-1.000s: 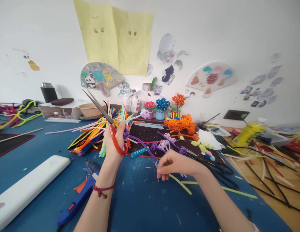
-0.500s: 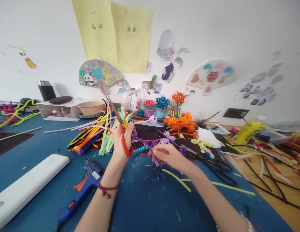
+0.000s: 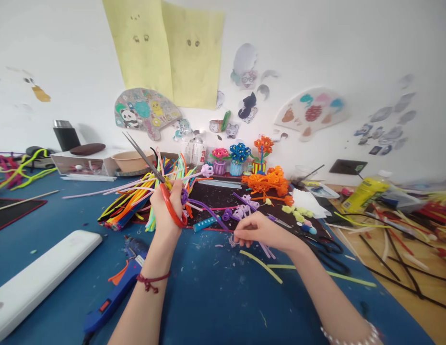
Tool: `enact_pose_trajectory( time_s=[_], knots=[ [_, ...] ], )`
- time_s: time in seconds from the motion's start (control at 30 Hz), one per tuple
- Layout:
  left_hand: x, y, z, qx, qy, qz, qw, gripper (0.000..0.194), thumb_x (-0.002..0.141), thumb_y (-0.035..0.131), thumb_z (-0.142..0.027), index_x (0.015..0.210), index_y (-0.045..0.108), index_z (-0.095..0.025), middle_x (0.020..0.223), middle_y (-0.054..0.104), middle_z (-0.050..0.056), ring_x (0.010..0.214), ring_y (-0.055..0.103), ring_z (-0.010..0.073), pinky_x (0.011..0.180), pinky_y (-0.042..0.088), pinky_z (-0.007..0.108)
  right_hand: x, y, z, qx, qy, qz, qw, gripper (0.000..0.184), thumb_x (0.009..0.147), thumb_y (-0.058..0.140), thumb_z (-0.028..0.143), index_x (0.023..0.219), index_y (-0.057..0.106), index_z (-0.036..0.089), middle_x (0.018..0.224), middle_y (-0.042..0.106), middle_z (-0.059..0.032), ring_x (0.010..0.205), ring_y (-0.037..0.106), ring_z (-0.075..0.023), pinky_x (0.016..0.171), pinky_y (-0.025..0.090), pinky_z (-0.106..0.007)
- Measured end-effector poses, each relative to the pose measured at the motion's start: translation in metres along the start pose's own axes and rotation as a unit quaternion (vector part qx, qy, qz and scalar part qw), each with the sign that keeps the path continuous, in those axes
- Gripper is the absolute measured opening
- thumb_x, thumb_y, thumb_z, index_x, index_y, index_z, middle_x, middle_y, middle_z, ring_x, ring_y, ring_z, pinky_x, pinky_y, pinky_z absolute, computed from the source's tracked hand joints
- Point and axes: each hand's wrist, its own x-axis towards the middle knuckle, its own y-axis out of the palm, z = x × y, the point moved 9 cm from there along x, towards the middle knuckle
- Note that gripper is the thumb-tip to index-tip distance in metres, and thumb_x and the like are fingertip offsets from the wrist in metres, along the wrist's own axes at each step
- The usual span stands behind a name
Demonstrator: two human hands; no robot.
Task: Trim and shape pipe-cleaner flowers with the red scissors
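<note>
My left hand (image 3: 168, 211) is raised above the blue table (image 3: 208, 297), fingers closed round red-handled scissors (image 3: 153, 171) whose blades point up and left, together with a purple pipe-cleaner stem (image 3: 205, 209) that trails to the right. My right hand (image 3: 261, 231) is lower on the table, fingertips pinched on pale lilac pipe-cleaner pieces (image 3: 266, 250) beside small purple pipe-cleaner flowers (image 3: 240, 211). A yellow-green pipe cleaner (image 3: 261, 266) lies just below the right hand.
A bundle of coloured pipe cleaners (image 3: 136, 196) fans out behind my left hand. A blue glue gun (image 3: 113, 297) and a white bar (image 3: 39, 278) lie at the left. Orange flowers (image 3: 268, 182), small flower pots (image 3: 239, 160), black scissors (image 3: 325, 249) and a yellow bottle (image 3: 363, 194) crowd the right.
My left hand swung the scissors back to point up-left and drew back a little. My right hand let go of the purple stem and dropped to the table, onto the lilac pieces.
</note>
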Motion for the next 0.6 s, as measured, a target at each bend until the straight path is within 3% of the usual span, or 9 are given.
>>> enact_pose_trajectory(
  time_s=[0.13, 0.23, 0.37, 0.47, 0.6],
  knots=[
    [-0.002, 0.008, 0.001, -0.046, -0.033, 0.034, 0.998, 0.021, 0.068, 0.063, -0.035, 0.066, 0.049, -0.019, 0.048, 0.044, -0.009, 0.034, 0.037, 0.0052, 0.034, 0.031, 0.019, -0.005, -0.023, -0.003, -0.022, 0.011, -0.072, 0.997, 0.045, 0.081, 0.061, 0.052, 0.062, 0.070, 0.012, 0.045, 0.056, -0.0008, 0.044, 0.051, -0.0097, 0.048, 0.042, -0.022],
    [-0.006, 0.015, 0.002, -0.067, -0.049, 0.055, 0.995, 0.022, 0.068, 0.063, -0.034, 0.065, 0.047, -0.019, 0.048, 0.046, -0.008, 0.033, 0.036, 0.0050, 0.033, 0.031, 0.019, -0.003, -0.029, -0.002, -0.008, -0.007, -0.132, 0.991, 0.053, 0.085, 0.052, 0.056, 0.059, 0.066, 0.012, 0.047, 0.056, -0.0019, 0.044, 0.050, -0.0091, 0.047, 0.040, -0.022],
    [-0.012, 0.023, 0.005, -0.065, -0.057, 0.075, 0.993, 0.023, 0.069, 0.064, -0.034, 0.064, 0.047, -0.019, 0.048, 0.048, -0.007, 0.033, 0.037, 0.0049, 0.032, 0.031, 0.019, 0.006, -0.013, 0.012, 0.031, -0.065, -0.140, 0.988, 0.046, 0.087, 0.050, 0.055, 0.093, 0.069, 0.014, 0.074, 0.066, -0.0051, 0.057, 0.056, -0.0109, 0.052, 0.043, -0.023],
    [-0.018, 0.031, 0.011, -0.052, -0.066, 0.096, 0.992, 0.023, 0.069, 0.065, -0.035, 0.064, 0.049, -0.019, 0.048, 0.046, -0.008, 0.033, 0.036, 0.0048, 0.032, 0.031, 0.018, 0.009, 0.001, 0.020, 0.046, -0.077, -0.140, 0.986, 0.041, 0.083, 0.058, 0.053, 0.095, 0.067, 0.014, 0.078, 0.068, -0.0058, 0.065, 0.060, -0.0131, 0.062, 0.048, -0.026],
    [-0.026, 0.040, 0.020, -0.023, -0.072, 0.120, 0.990, 0.027, 0.069, 0.067, -0.041, 0.064, 0.053, -0.018, 0.049, 0.046, -0.006, 0.036, 0.039, 0.0055, 0.032, 0.031, 0.018, 0.010, 0.010, 0.023, 0.091, -0.080, -0.134, 0.983, 0.041, 0.077, 0.065, 0.052, 0.092, 0.064, 0.015, 0.070, 0.067, -0.0040, 0.059, 0.059, -0.0131, 0.060, 0.049, -0.028]
  ],
)
